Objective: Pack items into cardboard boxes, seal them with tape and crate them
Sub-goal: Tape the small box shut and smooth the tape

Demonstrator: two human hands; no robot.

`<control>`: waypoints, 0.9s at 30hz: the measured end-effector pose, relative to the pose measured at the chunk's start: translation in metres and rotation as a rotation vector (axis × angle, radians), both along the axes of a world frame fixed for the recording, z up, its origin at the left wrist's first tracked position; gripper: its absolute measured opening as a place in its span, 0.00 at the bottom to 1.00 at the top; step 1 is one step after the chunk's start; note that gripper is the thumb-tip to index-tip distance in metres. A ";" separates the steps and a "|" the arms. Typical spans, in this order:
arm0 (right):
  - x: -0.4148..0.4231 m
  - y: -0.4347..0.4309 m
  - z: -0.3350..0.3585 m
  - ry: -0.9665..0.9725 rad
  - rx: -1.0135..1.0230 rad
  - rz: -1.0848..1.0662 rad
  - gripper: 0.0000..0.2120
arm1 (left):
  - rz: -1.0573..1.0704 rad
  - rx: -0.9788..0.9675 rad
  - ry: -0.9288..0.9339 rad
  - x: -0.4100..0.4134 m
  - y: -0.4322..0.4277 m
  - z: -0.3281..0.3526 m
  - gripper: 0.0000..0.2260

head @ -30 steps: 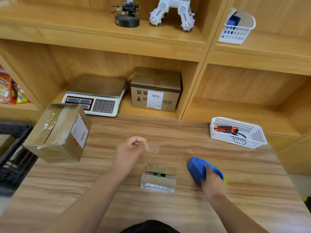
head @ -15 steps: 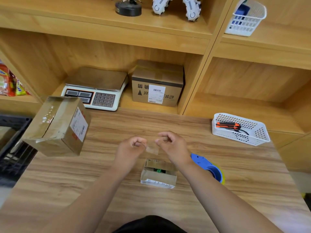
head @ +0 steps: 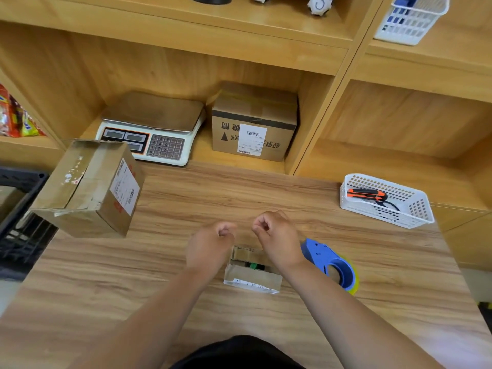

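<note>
Fingers curled, left hand and right hand pinching faint clear tape strip, above small box

Left hand, right hand pinch tape over box

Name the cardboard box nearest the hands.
The small box under the left hand and right hand, green item visible inside. The large box sits far left; the shelf box, farther back.
</note>
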State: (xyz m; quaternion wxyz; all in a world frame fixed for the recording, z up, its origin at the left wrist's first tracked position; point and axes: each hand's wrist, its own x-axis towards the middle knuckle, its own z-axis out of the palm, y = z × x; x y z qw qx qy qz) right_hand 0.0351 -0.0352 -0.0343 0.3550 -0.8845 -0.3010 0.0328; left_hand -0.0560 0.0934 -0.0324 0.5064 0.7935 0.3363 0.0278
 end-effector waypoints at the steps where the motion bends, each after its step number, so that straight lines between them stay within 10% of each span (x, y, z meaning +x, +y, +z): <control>1: 0.000 0.000 -0.002 -0.010 -0.004 -0.001 0.08 | -0.016 0.054 0.024 0.000 -0.001 0.000 0.13; 11: 0.011 0.003 -0.005 0.350 0.046 -0.100 0.13 | -0.149 0.320 0.064 -0.006 -0.024 -0.020 0.33; 15: 0.017 0.002 -0.008 0.398 0.059 -0.149 0.13 | 0.135 0.065 0.038 -0.008 -0.013 -0.031 0.41; 27: 0.030 0.001 -0.024 0.751 -0.108 -0.045 0.11 | 0.082 -0.215 0.097 -0.008 -0.005 -0.054 0.11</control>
